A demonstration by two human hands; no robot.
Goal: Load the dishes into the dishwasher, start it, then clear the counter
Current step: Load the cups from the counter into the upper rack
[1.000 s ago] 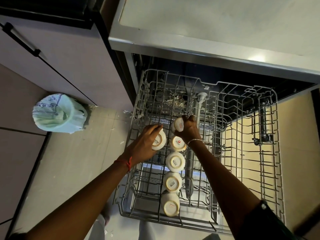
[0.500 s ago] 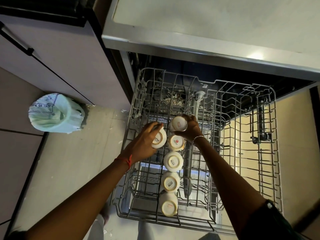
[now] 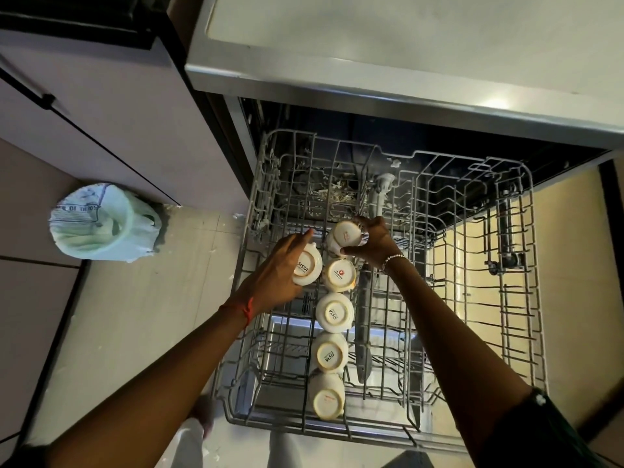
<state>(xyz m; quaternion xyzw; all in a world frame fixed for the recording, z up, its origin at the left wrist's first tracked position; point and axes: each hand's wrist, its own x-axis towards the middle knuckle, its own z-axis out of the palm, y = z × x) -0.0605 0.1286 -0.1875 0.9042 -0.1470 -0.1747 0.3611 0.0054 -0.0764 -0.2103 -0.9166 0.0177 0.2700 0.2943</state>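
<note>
The grey wire upper rack (image 3: pixel 472 271) of the dishwasher is pulled out below me. Several cream cups stand upside down in a row along its left half, among them one (image 3: pixel 335 312) in the middle and one (image 3: pixel 327 398) nearest me. My left hand (image 3: pixel 277 268) holds an upturned cup (image 3: pixel 306 267) at the row's left side. At the far end of the row, my right hand (image 3: pixel 374 243) grips another upturned cup (image 3: pixel 344 236), tilted, just above the rack.
The steel countertop edge (image 3: pixel 371 82) overhangs the dishwasher. A bin lined with a pale green bag (image 3: pixel 101 224) stands on the tiled floor at left, beside a cabinet (image 3: pixel 94 106). The rack's right half holds only bare tines. A grey spray tube (image 3: pixel 368 298) runs down the rack's middle.
Both hands with their cups have shifted only slightly. The cup in my right hand has tilted a little and sits nearer the row's far end.
</note>
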